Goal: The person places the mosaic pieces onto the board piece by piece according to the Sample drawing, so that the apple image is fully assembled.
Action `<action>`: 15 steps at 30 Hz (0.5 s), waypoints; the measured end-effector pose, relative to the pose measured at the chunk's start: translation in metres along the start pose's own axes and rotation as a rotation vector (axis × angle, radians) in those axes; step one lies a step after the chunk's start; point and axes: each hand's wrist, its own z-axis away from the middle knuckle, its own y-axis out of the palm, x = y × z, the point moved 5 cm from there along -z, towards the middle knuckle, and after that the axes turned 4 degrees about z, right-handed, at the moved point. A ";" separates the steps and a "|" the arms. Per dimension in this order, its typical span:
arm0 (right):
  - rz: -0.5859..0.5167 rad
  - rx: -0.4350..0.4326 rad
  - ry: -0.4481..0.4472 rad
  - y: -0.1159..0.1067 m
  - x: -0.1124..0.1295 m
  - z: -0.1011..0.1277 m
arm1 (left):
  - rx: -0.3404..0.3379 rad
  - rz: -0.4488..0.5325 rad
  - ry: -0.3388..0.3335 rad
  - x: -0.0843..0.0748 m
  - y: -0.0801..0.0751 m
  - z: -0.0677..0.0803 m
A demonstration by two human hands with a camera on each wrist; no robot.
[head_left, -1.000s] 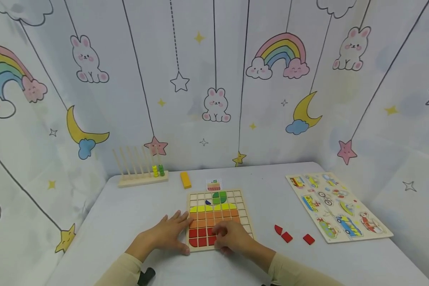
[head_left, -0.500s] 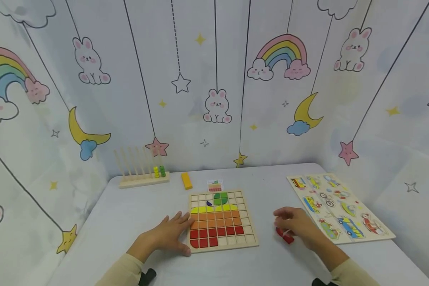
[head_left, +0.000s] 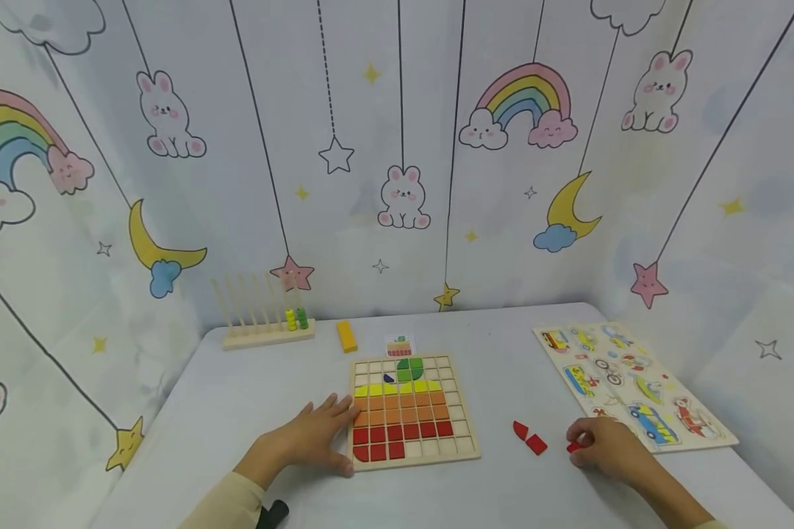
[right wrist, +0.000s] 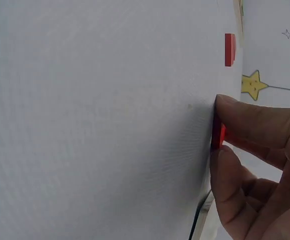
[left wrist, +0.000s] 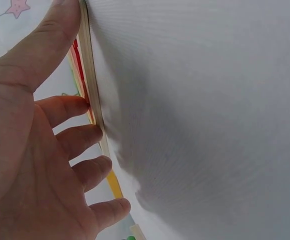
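Note:
My left hand (head_left: 314, 438) rests at the left edge of a wooden grid board (head_left: 466, 441), fingers spread, with thumb and fingertips touching the rim. On the board lie rows of red, orange and yellow tiles, plus green pieces and a small dark blue one near the top. The lowest row holds three red tiles (head_left: 378, 452) at its left end. Over to the right, my right hand (head_left: 609, 450) pinches a square red tile (right wrist: 218, 131) between thumb and finger, low at the table surface. Two loose red pieces, a square (head_left: 537, 444) and a curved-edge one (head_left: 520, 430), lie between board and hand.
A picture puzzle board (head_left: 635, 382) with vehicles lies just beyond my right hand. Behind the grid board are a small pattern card (head_left: 400, 345) and a yellow-orange block (head_left: 347, 336). A peg stand (head_left: 268, 336) with yellow and green beads stands at the back left.
My right hand has left the grid board, passed over the two loose red pieces and taken hold of the red tile farther right. The left hand has stayed at the board's edge.

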 end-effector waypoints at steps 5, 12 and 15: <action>-0.019 -0.018 0.021 -0.001 -0.002 -0.004 | -0.007 -0.009 0.005 -0.001 -0.002 0.000; -0.445 -0.013 0.030 0.000 -0.007 -0.012 | -0.007 0.000 0.001 -0.002 -0.002 0.002; -0.682 -0.006 0.014 -0.001 0.000 -0.016 | -0.006 0.009 0.003 -0.002 -0.001 0.003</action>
